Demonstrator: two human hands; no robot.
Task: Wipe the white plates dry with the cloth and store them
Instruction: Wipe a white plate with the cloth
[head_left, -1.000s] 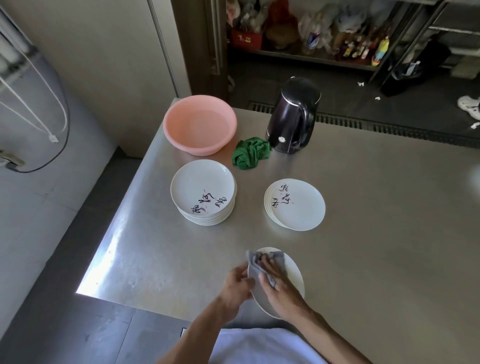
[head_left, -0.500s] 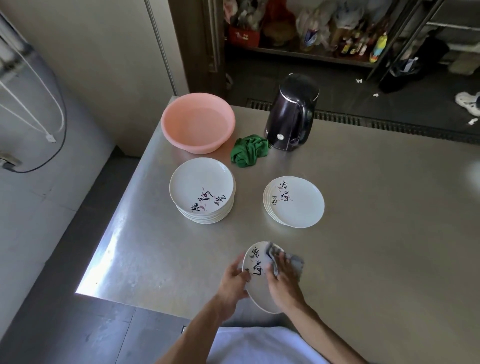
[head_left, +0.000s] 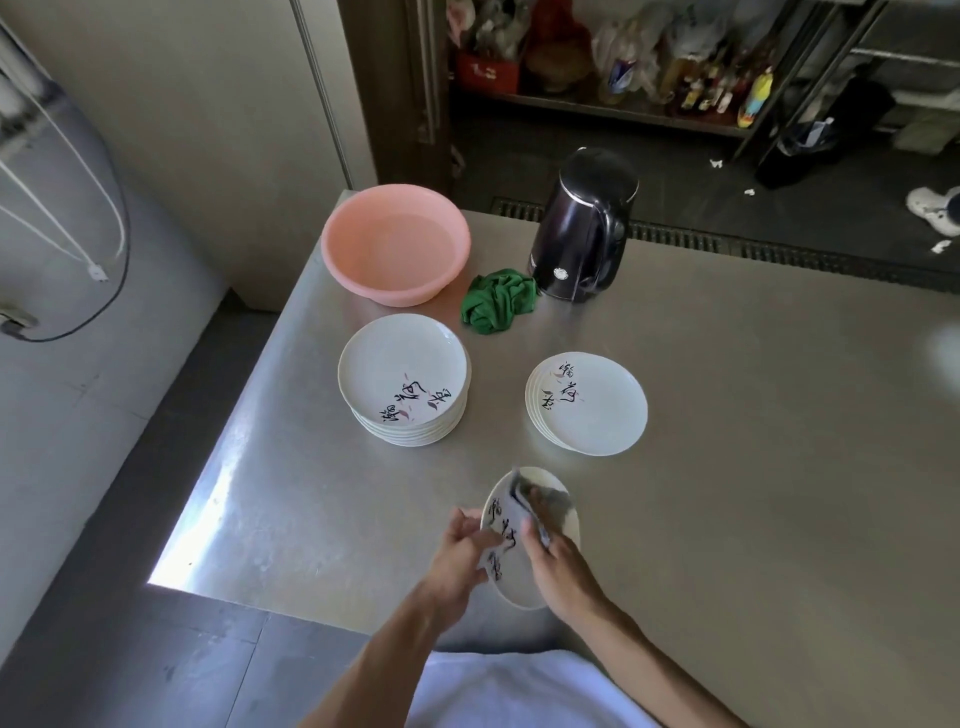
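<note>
Over the near edge of the desk (head_left: 753, 467), close to its near left corner, a white plate (head_left: 517, 584) with dark brush lettering is held tilted, its face turned up towards the camera. The left hand (head_left: 462, 558) grips the plate's left rim, thumb on the face and fingers curled behind. The right hand (head_left: 563, 571) grips a grey cloth (head_left: 550, 501) and presses it against the right part of the plate's face. Further in, a taller stack of plates (head_left: 405, 379) stands towards the left edge and a lower stack of plates (head_left: 587, 410) sits apart to its right. A pink basin (head_left: 395, 244) occupies the far left corner, a dark kettle (head_left: 582, 228) stands at the far edge, and a crumpled green cloth (head_left: 498, 306) lies between them, just beside the kettle.
</note>
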